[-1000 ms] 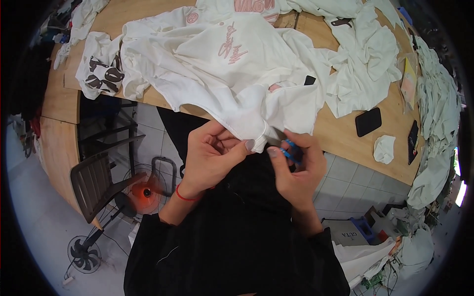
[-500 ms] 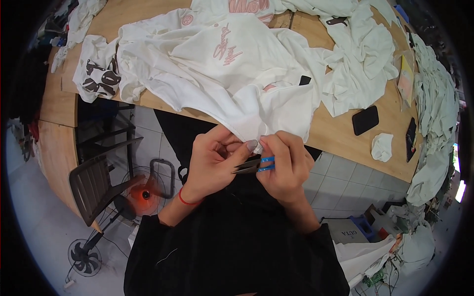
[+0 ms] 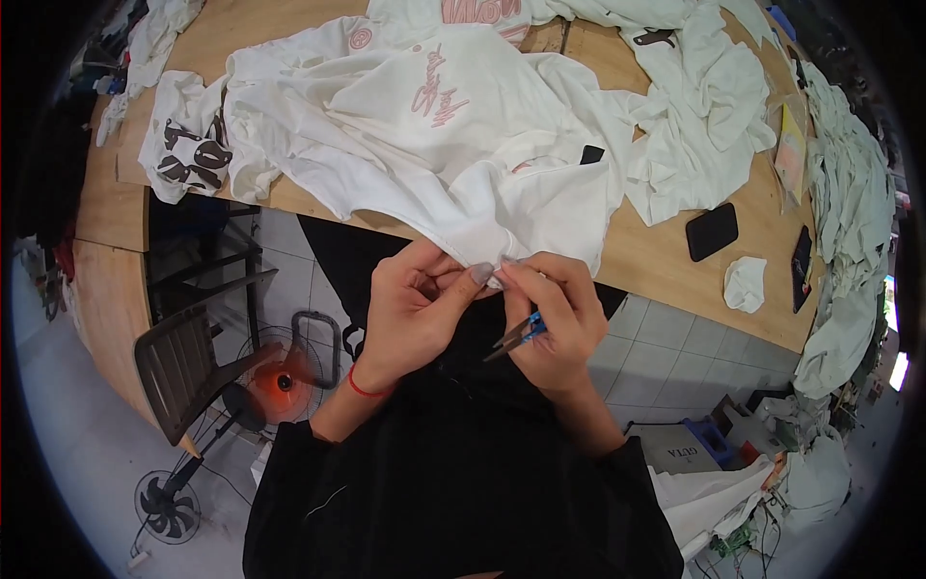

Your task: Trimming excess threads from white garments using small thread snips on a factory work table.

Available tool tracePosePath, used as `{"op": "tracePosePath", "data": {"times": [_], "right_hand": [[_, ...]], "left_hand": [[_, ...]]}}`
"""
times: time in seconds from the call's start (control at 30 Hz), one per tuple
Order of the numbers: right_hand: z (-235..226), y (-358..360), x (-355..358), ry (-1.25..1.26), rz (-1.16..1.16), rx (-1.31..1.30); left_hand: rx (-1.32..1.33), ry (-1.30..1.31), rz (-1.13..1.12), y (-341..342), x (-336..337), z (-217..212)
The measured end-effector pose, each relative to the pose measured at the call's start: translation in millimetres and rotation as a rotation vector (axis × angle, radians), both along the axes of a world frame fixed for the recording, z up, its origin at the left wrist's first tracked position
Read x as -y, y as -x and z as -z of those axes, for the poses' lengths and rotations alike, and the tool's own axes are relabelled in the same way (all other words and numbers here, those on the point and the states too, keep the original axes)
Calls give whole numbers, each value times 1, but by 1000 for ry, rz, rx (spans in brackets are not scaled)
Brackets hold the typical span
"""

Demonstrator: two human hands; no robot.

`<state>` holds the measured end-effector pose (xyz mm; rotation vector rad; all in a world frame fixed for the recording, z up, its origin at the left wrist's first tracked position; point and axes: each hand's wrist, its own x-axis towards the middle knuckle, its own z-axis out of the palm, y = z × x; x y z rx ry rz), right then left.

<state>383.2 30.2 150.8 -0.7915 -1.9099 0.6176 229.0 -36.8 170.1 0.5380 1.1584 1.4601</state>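
Observation:
A white shirt point(image 3: 386, 135) with pink lettering lies spread over the table, one corner pulled down over the front edge. My left hand point(image 3: 420, 304) pinches the edge of that corner between thumb and fingers. Close beside it, the thumb and fingertips of my right hand point(image 3: 559, 323) also pinch the cloth. Tucked in the right hand is a pair of thread snips point(image 3: 519, 335) with blue handles, the dark blades pointing down to the left, away from the cloth. A small black tag point(image 3: 592, 154) shows on the shirt near its right side.
On the wooden table point(image 3: 666, 280) are a black phone point(image 3: 712, 232), a white cloth scrap point(image 3: 745, 285), a dark slim object point(image 3: 802, 268) and another white garment point(image 3: 699, 125). A brown chair point(image 3: 174, 372) and orange-centred fan point(image 3: 283, 381) stand left. Garments hang along the right point(image 3: 849, 222).
The snips have swung down, their blades turning away from the left hand and the cloth. My right fingertips have moved slightly up and left onto the cloth edge beside my left thumb.

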Motion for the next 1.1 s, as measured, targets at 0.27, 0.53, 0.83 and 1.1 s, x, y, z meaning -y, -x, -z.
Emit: {"op": "tracePosePath", "data": {"times": [0.27, 0.53, 0.83, 1.1], "right_hand": [[7, -11, -18, 114, -22, 8], [-17, -12, -8, 370, -34, -9], [1, -17, -20, 271, 31, -8], [-21, -17, -15, 459, -88, -38]], "left_hand": [[-28, 13, 56, 0, 5, 2], [-32, 2, 39, 2, 6, 5], [-91, 8, 26, 2, 6, 1], [-73, -3, -7, 2, -2, 13]]}}
